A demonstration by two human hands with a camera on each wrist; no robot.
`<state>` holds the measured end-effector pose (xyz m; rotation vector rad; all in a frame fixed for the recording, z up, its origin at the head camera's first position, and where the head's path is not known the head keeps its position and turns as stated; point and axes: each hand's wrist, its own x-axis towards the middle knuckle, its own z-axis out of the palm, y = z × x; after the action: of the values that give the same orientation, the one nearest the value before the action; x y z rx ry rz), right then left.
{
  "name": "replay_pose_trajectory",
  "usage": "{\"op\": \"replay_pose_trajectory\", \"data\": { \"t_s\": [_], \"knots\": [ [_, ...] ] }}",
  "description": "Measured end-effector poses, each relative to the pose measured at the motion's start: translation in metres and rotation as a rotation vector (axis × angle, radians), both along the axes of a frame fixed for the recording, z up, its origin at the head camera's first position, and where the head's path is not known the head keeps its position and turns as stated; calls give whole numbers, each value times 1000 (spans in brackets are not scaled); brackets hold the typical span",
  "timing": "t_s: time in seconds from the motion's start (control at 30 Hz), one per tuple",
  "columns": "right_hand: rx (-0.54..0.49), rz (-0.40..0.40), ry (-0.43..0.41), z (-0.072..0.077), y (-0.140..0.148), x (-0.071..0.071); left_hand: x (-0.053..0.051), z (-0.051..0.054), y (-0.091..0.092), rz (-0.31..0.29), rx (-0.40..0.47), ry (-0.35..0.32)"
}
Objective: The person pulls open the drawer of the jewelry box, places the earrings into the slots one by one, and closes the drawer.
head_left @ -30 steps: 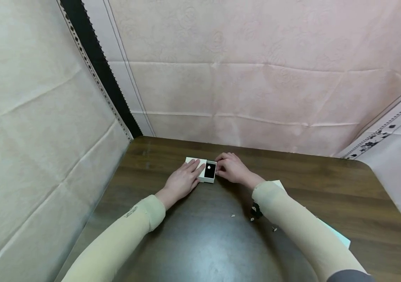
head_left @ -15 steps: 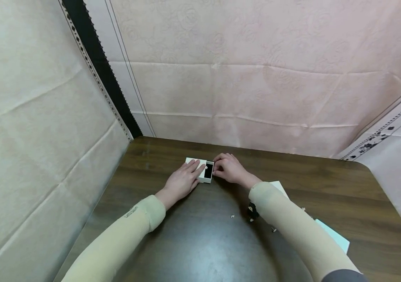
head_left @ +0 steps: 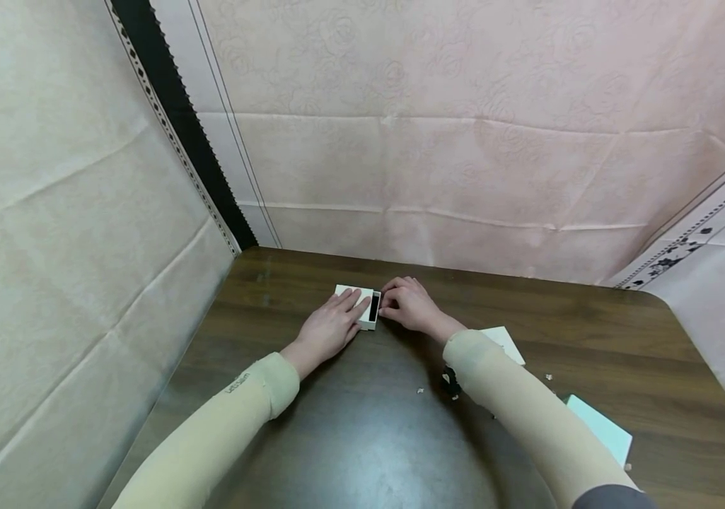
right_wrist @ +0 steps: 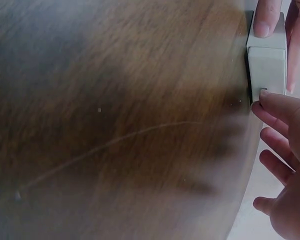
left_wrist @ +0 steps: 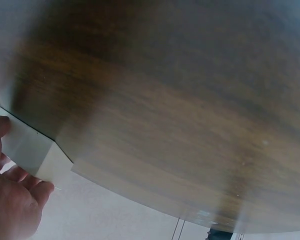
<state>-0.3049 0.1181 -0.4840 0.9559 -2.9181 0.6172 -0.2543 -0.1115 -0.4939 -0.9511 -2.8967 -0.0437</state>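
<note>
A small white drawer-style jewelry box (head_left: 367,314) lies on the far part of the wooden table. My left hand (head_left: 330,325) grips its outer sleeve, fingers spread over the top; the left wrist view has the thumb against one side of the white box (left_wrist: 27,145) and fingertips on the other. A narrow strip of the black-lined drawer (head_left: 375,307) shows at the right end. My right hand (head_left: 409,307) is at that end, thumb and forefinger at the edge of the box (right_wrist: 267,70), with the remaining fingers fanned out in the right wrist view.
Right of the hands lie a white flat piece (head_left: 506,343) and a mint-green box or card (head_left: 600,428), partly behind the right sleeve. Tiny shiny pieces (head_left: 420,391) are scattered nearby. A black item (head_left: 450,382) is partly hidden by the forearm. Cloth hangs behind the table.
The drawer has slid left into its sleeve, covering the small shiny piece seen inside earlier. My right hand moved left with it, while the left hand stayed put.
</note>
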Motion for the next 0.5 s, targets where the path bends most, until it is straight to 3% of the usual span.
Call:
{"op": "replay_pose_trajectory", "data": {
  "t_s": [0.5],
  "knots": [
    [-20, 18, 25, -4, -11, -3, 1, 0, 0, -8, 31, 12]
  ]
}}
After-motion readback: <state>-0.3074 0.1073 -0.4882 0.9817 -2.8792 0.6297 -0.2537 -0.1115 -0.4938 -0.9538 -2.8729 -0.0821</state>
